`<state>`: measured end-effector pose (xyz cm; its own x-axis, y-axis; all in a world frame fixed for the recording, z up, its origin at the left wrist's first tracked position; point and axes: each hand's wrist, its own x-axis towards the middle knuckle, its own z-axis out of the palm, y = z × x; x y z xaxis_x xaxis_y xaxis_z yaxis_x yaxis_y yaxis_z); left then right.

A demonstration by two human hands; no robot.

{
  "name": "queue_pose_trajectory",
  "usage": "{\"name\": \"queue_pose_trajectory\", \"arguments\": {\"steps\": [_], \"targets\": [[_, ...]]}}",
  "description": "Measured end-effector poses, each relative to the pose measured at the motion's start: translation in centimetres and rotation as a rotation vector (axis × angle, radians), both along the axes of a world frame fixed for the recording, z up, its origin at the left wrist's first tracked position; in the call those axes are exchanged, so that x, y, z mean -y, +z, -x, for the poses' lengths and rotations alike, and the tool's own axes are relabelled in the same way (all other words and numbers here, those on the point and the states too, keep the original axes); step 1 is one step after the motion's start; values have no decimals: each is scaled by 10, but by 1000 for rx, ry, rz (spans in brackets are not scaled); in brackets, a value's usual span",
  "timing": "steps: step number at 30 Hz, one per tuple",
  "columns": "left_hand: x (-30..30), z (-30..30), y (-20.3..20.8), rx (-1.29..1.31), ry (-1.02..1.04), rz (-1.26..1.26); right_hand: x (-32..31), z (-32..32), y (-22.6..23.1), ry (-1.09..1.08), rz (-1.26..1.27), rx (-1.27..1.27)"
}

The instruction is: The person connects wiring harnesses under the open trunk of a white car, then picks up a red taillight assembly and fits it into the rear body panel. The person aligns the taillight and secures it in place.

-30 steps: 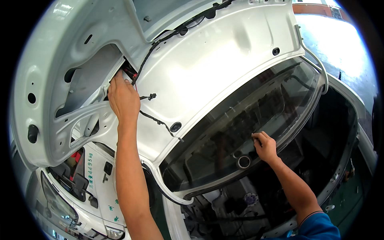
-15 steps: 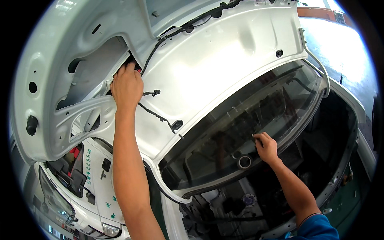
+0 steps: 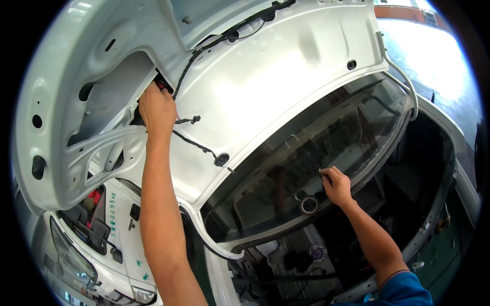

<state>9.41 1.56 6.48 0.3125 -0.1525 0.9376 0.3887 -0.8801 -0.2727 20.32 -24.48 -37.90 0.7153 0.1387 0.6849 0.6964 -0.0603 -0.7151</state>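
Observation:
My left hand (image 3: 158,111) reaches up to a cut-out in the white inner panel (image 3: 275,76) of what looks like a raised car tailgate. Its fingers are bent together at the opening's edge, tips hidden, beside a small black and red part (image 3: 162,84). A black wiring harness (image 3: 185,71) runs along the panel just right of this hand, and a branch with a black connector (image 3: 195,120) hangs below. My right hand (image 3: 337,186) is closed in a pinch in front of the dark window glass (image 3: 265,183). A small pale tip shows between thumb and forefinger, too small to name.
Below the glass gapes the car's dark open body (image 3: 357,239), its edge (image 3: 429,224) curving up the right side. A white truck (image 3: 97,255) stands at lower left. A black grommet (image 3: 221,159) sits in the panel. Green floor (image 3: 439,255) shows at lower right.
The view has shifted slightly, moving the panel a little left in the picture. My left fingers have bent more at the cut-out, showing more of the red part. My right hand keeps its pinch.

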Motion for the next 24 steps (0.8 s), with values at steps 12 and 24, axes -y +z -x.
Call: {"name": "queue_pose_trajectory", "arguments": {"steps": [12,24], "targets": [[19,-11,-14,222,64,211,1,0,0,-6,-4,25],[23,-35,-16,496,-183,387,1,0,-1,-12,-30,24]]}}
